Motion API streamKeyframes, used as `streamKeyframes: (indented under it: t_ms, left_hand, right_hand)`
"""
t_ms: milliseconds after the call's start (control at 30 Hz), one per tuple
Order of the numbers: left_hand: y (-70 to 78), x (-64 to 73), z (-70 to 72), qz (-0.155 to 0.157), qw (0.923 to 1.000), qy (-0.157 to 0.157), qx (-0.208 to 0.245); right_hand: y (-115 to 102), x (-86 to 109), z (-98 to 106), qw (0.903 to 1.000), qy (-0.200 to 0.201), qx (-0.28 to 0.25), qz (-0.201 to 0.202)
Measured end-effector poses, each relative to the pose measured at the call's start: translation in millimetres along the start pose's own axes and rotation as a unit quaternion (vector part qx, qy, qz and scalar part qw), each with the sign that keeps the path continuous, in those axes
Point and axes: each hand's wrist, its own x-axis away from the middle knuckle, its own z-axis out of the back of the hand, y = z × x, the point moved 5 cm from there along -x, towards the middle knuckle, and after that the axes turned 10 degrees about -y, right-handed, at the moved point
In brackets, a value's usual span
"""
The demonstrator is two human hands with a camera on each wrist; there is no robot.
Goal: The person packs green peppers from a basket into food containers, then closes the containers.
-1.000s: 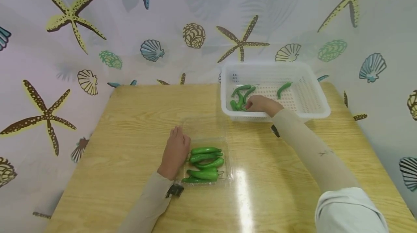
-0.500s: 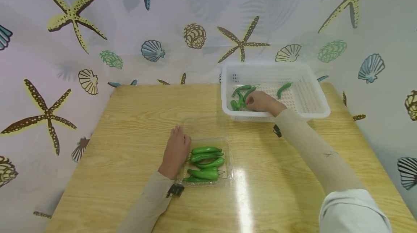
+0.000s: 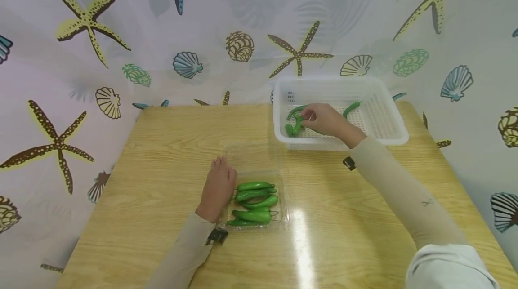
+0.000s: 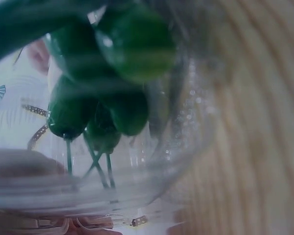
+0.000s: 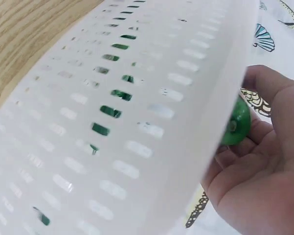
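Found right hand (image 3: 328, 120) over the left end of white basket (image 3: 384, 142), near far right corner of table (image 3: 174, 138). Confirmed from right wrist view only a grip clamped round a green pepper (image 5: 238, 122), with thumb and curled fingers, beside the basket rim; lost behind the hand in head view. Noted other peppers (image 3: 297, 125) at basket's left end, a lone pepper (image 3: 351, 108) toward its right. Saw more green through wall slots (image 5: 110, 111) in right wrist view. Placed left hand (image 3: 216, 188), with fingers extended, at left edge of clear box (image 3: 286, 199). Counted five peppers (image 3: 267, 202) inside from head view. Made out their stems (image 4: 69, 154), blurred through plastic, only in left wrist view.
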Motion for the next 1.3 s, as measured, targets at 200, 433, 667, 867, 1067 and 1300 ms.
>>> streamKeyframes:
  t_ms: [200,433,667,867,1067,1300]
  left_hand:
    - [-0.1,1.2,-0.4,-0.002,1.0,0.001,0.0]
    - [1.0,1.7,0.5,-0.006,1.0,0.006,-0.003]
    - [1.4,1.7,0.0,-0.005,1.0,-0.001,0.0]
    - [1.6,1.5,0.1,-0.005,1.0,0.002,0.001]
    - [1.5,1.0,0.2,-0.004,1.0,0.004,-0.002]
    - [1.0,0.7,0.3,0.0,1.0,0.004,-0.006]
  right_hand:
    - [-35.9,19.0,2.4,0.9985,0.022,-0.004,0.051]
    - [-77.2,36.6,-17.5,0.9917,0.007,0.017,0.127]
    - [-106.3,52.7,-53.8,0.9832,-0.037,0.014,0.178]
    - [-120.0,59.5,-85.2,0.9756,-0.064,0.041,0.206]
    - [-130.4,61.9,-107.8,0.9683,-0.084,0.06,0.227]
    - [-137.0,61.6,-130.5,0.9626,-0.116,0.055,0.238]
